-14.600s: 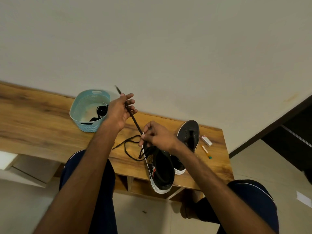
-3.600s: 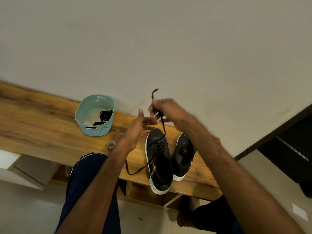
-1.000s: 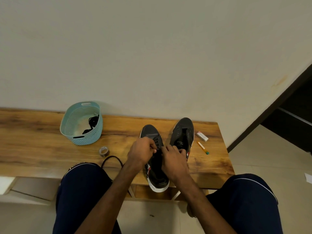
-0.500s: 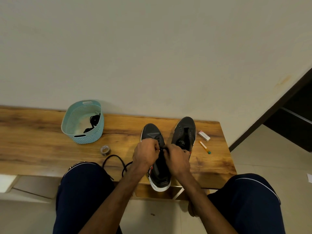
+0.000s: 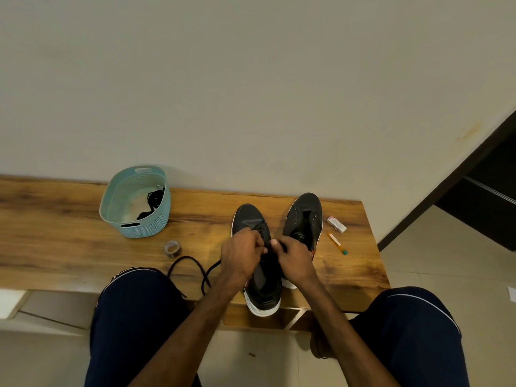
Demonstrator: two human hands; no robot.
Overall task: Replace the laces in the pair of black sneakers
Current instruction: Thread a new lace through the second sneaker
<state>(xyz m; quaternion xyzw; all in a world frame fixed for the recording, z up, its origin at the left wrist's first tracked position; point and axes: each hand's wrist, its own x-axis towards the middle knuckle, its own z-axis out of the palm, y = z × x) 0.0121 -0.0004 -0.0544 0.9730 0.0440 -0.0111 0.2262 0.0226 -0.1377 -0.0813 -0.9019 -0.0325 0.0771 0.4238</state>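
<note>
Two black sneakers with white soles stand side by side on the wooden bench, toes toward the wall. The left sneaker carries a black lace through its front eyelets; the loose end loops off to the left and hangs over the bench's front edge. My left hand and my right hand meet over the middle of this sneaker, fingers curled and pinching the lace at the eyelets. The right sneaker shows bare eyelets with no lace.
A light blue basket with black laces inside stands at the back left. A small tape roll lies in front of it. A small white box and an orange pen-like stick lie right of the sneakers.
Both hands came down from holding the lace up in the air onto the left sneaker. Over the last second they have stayed pinched at its eyelets, and the loose lace loop shifted slightly on the bench.
</note>
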